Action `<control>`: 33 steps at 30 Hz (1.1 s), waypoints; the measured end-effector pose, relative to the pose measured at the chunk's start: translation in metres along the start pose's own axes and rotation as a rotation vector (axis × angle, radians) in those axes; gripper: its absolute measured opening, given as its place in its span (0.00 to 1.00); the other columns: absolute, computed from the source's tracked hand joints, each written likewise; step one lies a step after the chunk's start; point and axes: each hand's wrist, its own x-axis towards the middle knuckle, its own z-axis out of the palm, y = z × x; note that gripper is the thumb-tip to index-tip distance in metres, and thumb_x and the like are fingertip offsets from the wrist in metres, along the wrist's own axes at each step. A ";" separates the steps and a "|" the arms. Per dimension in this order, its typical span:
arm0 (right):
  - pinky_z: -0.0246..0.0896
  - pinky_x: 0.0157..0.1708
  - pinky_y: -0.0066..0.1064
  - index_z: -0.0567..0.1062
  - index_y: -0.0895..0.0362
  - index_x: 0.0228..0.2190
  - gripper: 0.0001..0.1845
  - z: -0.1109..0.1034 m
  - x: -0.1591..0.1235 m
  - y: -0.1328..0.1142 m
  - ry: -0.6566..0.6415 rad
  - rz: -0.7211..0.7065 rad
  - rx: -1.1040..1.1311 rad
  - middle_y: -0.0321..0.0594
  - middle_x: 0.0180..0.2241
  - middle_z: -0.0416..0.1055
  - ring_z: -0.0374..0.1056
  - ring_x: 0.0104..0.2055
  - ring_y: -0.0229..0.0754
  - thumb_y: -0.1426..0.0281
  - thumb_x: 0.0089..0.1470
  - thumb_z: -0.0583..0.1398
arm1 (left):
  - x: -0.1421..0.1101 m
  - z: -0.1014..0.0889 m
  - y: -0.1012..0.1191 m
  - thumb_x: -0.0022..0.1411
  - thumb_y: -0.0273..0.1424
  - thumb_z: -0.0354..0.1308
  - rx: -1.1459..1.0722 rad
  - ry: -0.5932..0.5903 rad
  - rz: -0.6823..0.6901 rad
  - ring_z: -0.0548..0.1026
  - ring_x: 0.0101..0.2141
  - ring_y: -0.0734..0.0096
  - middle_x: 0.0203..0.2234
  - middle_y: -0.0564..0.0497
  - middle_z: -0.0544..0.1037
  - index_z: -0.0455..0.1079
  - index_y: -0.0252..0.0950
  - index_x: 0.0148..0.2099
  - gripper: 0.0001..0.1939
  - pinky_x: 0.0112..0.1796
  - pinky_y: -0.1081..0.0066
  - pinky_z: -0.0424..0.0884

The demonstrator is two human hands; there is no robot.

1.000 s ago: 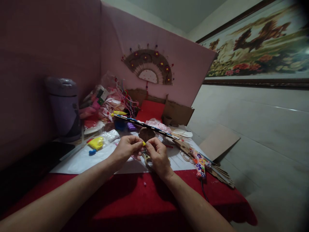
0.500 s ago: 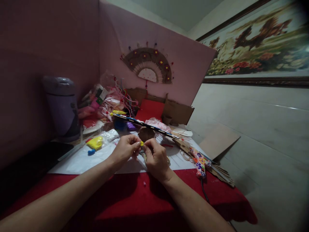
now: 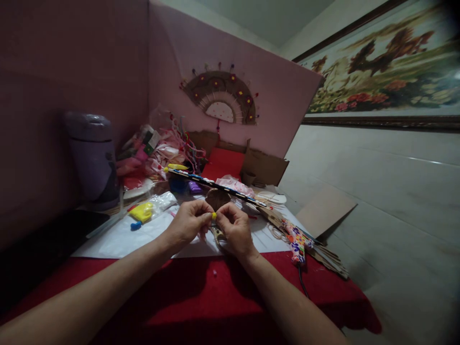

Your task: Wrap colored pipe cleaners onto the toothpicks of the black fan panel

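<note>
A small lump of yellow clay (image 3: 214, 216) is pinched between the fingertips of both hands over the white paper. My left hand (image 3: 189, 221) is closed on it from the left, and my right hand (image 3: 237, 227) from the right. Below the fingers lies a pair of scissors (image 3: 218, 235), partly covered by my right hand. Just beyond, a dark stick (image 3: 215, 186) wrapped in white and blue slants across the table. A bag of yellow clay (image 3: 142, 212) and a blue lump (image 3: 135, 225) lie left of my left hand.
A lilac bottle (image 3: 92, 163) stands at the left beside heaped craft supplies (image 3: 161, 148). To the right rests a flower-patterned glue gun (image 3: 298, 244) with its cord, by cardboard strips. A decorated fan (image 3: 221, 98) hangs on the pink panel. Red cloth (image 3: 179, 292) covers the near edge.
Both hands have shifted slightly to the right with the yellow clay. My right hand has turned a little, showing more of the scissors beneath.
</note>
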 end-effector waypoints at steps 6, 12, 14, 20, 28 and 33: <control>0.36 0.14 0.22 0.67 0.57 0.20 0.13 0.002 0.000 0.000 -0.202 0.323 0.532 0.28 0.15 0.61 0.45 0.14 0.28 0.66 0.41 0.66 | -0.001 0.002 -0.003 0.48 0.32 0.58 0.040 0.083 0.081 0.64 0.12 0.79 0.13 0.58 0.67 0.65 0.33 0.26 0.07 0.11 0.77 0.64; 0.37 0.13 0.21 0.68 0.59 0.20 0.12 -0.001 0.000 -0.003 -0.228 0.427 0.671 0.33 0.17 0.68 0.50 0.15 0.28 0.70 0.38 0.67 | -0.002 0.002 0.001 0.48 0.33 0.59 0.027 0.065 0.084 0.67 0.15 0.77 0.16 0.56 0.69 0.68 0.31 0.29 0.09 0.12 0.76 0.66; 0.37 0.13 0.21 0.68 0.59 0.20 0.12 -0.002 0.001 -0.003 -0.246 0.444 0.691 0.33 0.17 0.68 0.50 0.14 0.28 0.71 0.37 0.67 | -0.001 0.001 0.002 0.47 0.34 0.60 -0.031 0.035 0.046 0.68 0.17 0.75 0.17 0.55 0.71 0.69 0.30 0.31 0.11 0.14 0.76 0.67; 0.36 0.12 0.21 0.66 0.59 0.21 0.12 -0.005 0.002 -0.003 -0.293 0.500 0.764 0.31 0.16 0.65 0.46 0.12 0.26 0.70 0.39 0.66 | -0.001 -0.001 0.002 0.47 0.35 0.62 -0.070 -0.012 0.017 0.67 0.14 0.77 0.18 0.53 0.73 0.70 0.29 0.33 0.13 0.15 0.75 0.67; 0.34 0.12 0.21 0.65 0.58 0.20 0.13 -0.004 0.002 -0.005 -0.297 0.549 0.703 0.29 0.14 0.63 0.44 0.11 0.26 0.68 0.37 0.66 | 0.001 -0.003 -0.001 0.46 0.37 0.63 -0.027 -0.027 0.014 0.69 0.15 0.77 0.18 0.54 0.73 0.68 0.31 0.31 0.15 0.15 0.75 0.67; 0.39 0.13 0.22 0.66 0.58 0.20 0.12 0.003 0.002 -0.001 -0.086 0.328 0.412 0.28 0.13 0.59 0.46 0.13 0.28 0.66 0.39 0.64 | 0.001 -0.003 -0.003 0.46 0.36 0.63 -0.042 0.006 -0.013 0.66 0.15 0.79 0.17 0.57 0.68 0.66 0.32 0.29 0.13 0.13 0.76 0.66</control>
